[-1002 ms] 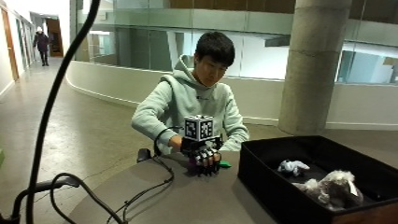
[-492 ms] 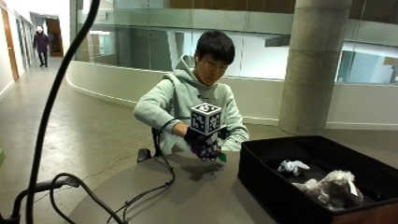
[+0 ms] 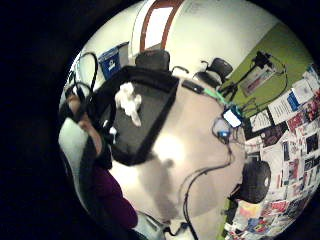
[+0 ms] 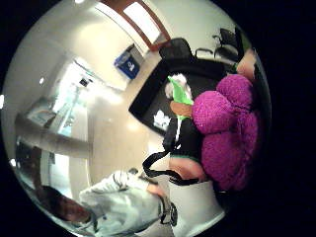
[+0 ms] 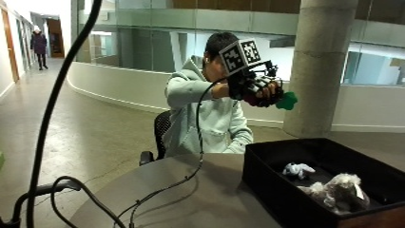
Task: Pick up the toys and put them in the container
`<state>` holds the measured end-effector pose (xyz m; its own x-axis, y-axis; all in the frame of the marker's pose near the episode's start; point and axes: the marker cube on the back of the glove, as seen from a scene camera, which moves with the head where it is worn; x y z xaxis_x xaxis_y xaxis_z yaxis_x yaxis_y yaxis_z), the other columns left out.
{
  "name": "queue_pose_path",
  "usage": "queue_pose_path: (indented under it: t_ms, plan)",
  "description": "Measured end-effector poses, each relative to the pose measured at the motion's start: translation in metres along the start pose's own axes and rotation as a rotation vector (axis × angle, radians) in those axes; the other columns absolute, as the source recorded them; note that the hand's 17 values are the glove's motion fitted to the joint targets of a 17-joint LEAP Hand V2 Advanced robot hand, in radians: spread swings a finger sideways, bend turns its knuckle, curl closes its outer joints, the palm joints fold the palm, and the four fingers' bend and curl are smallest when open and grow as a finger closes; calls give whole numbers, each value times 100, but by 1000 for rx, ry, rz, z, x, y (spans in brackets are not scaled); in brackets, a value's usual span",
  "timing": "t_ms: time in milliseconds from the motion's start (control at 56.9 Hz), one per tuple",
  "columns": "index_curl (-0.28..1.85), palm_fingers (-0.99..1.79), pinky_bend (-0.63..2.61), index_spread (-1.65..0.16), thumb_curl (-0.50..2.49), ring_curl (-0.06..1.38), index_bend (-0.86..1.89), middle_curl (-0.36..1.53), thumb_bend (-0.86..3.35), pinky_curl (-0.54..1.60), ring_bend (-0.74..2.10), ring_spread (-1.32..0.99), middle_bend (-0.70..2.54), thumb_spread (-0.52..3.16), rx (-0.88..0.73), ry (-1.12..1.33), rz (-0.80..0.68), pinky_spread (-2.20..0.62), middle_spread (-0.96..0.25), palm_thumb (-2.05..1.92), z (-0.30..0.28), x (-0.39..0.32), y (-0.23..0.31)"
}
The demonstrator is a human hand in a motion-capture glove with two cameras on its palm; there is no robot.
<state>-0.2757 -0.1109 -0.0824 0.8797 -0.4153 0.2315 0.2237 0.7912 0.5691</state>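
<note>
My gloved right hand (image 5: 256, 88) is raised high, at head height above the table, gripping a purple plush toy (image 4: 227, 131) with a green part (image 5: 288, 100) sticking out toward the container. The toy fills the thumb side palm view, pressed against the palm. The black container (image 5: 269, 180) stands on the table, below and to the right of the hand. Inside it lie a small white-blue toy (image 5: 296, 169) and a grey fluffy toy (image 5: 338, 190). In the little finger side palm view the container (image 3: 150, 125) appears far below, with a white toy (image 3: 129, 101) in it.
The round table (image 5: 177, 199) carries black cables (image 5: 158, 194) across its left part. A thick black cable or pole (image 5: 57, 104) crosses the foreground at left. A concrete pillar (image 5: 319, 66) stands behind the container.
The hand has lifted from the table top up to head height, carrying the purple and green toy, and has moved toward the container side.
</note>
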Motion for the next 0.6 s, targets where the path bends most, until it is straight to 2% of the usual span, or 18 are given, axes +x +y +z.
queue_pose_path:
  t_ms: [106, 176, 229, 264, 299, 317, 352, 457, 598]
  plan:
    - [47, 94, 108, -19, 63, 54, 25, 71, -2, 50, 137, -26, 99, 112, 54, -6, 5, -37, -19, 39, 16, -9, -32]
    - [47, 88, 108, -18, 61, 53, 18, 70, -2, 50, 135, -26, 94, 119, 16, 10, 10, -37, -19, 37, 33, -14, -49]
    - [48, 65, 104, -19, 57, 53, 17, 69, -3, 50, 130, -27, 86, 126, -57, 30, 40, -35, -19, 31, 45, -20, -53]
    - [49, 37, 102, -19, 54, 52, 17, 67, -3, 50, 125, -27, 77, 129, -111, 46, 60, -32, -19, 27, 51, -20, -56]
    - [50, 20, 103, -20, 52, 52, 16, 66, -4, 51, 121, -27, 71, 131, -154, 63, 77, -30, -18, 23, 57, -20, -58]
    - [50, -20, 106, -22, 49, 47, 16, 60, -7, 51, 102, -23, 53, 130, -170, 69, 84, -23, -15, 16, 59, -20, -58]
    - [49, -39, 107, -23, 46, 43, 17, 56, -10, 51, 85, -18, 43, 126, -188, 75, 97, -18, -11, 6, 63, -22, -58]
    - [40, -40, 101, -24, 40, 28, 10, 46, -8, 43, 50, -10, 21, 118, -191, 67, 108, -7, -5, -7, 69, -16, -61]
    - [33, -33, 89, -24, 35, 22, 8, 40, -7, 38, 33, -5, 13, 112, -204, 51, 100, -1, -2, -8, 73, -6, -51]
